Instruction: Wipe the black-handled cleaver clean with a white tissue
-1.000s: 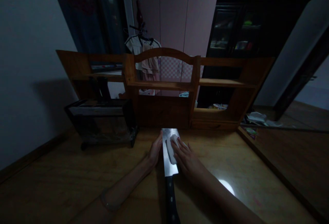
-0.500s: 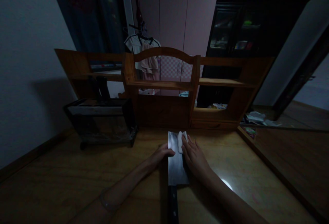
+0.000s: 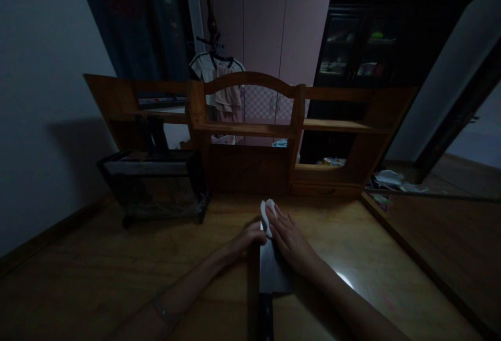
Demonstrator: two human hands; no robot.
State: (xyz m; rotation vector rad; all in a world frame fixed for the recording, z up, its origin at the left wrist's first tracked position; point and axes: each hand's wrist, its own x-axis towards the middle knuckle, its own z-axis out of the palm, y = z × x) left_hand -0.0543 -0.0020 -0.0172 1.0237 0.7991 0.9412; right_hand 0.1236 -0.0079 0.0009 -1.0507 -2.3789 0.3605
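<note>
A broad cleaver [image 3: 270,273] lies flat on the wooden table [image 3: 117,278], its dark handle pointing toward me. My left hand [image 3: 246,239] rests on the blade's left edge near the tip, fingers curled against it. With flat fingers, my right hand [image 3: 287,239] presses a small white cloth [image 3: 266,213] onto the far end of the blade. The room is dim and the blade tip is hidden under the cloth and fingers.
A wooden shelf unit [image 3: 250,127] stands along the table's back edge. A dark glass tank [image 3: 154,184] sits at the back left. The table's right edge [image 3: 391,236] runs diagonally, with papers [image 3: 391,179] beyond it. A pink wardrobe [image 3: 270,33] stands behind.
The cleaver has slid toward me and now lies flat. My right hand with the cloth has gone to the far end of the blade. My left hand shifted onto the blade edge.
</note>
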